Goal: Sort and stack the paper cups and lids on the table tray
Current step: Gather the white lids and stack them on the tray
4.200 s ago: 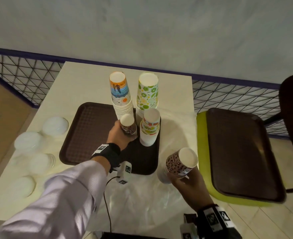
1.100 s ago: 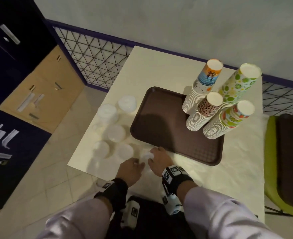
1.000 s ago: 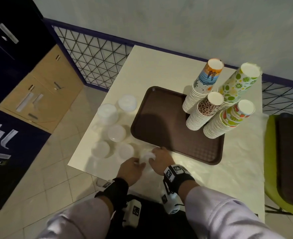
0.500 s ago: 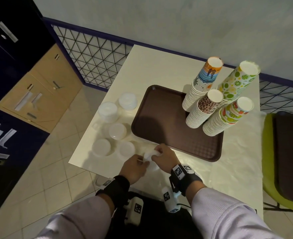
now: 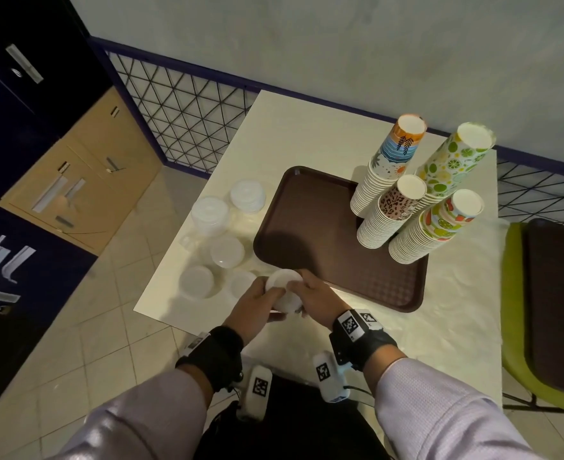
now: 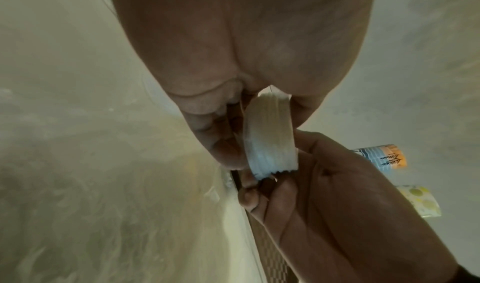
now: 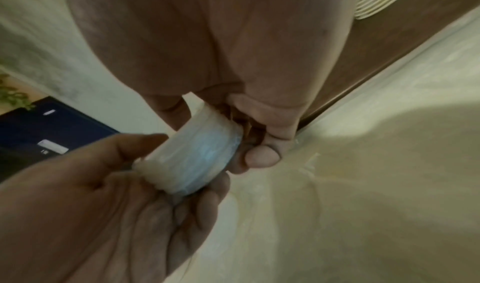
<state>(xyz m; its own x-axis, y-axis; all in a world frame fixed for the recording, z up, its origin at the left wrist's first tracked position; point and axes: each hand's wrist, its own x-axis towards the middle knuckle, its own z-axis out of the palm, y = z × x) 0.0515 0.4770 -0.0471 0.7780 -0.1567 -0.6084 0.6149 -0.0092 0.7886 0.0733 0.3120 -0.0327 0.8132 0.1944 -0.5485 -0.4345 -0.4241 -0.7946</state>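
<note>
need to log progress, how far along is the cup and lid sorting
Done: four patterned paper cup stacks stand sorted on the brown plastic tray. In hand: left hand and right hand grip a short stack of white plastic lids. Left: five white lid piles sit on the table beside the tray.

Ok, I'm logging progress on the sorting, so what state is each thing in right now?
Lid stack: held off the table by left hand and right hand.
Cup stacks: four, upside down on tray.
Other lids: on table, beside tray.
</note>
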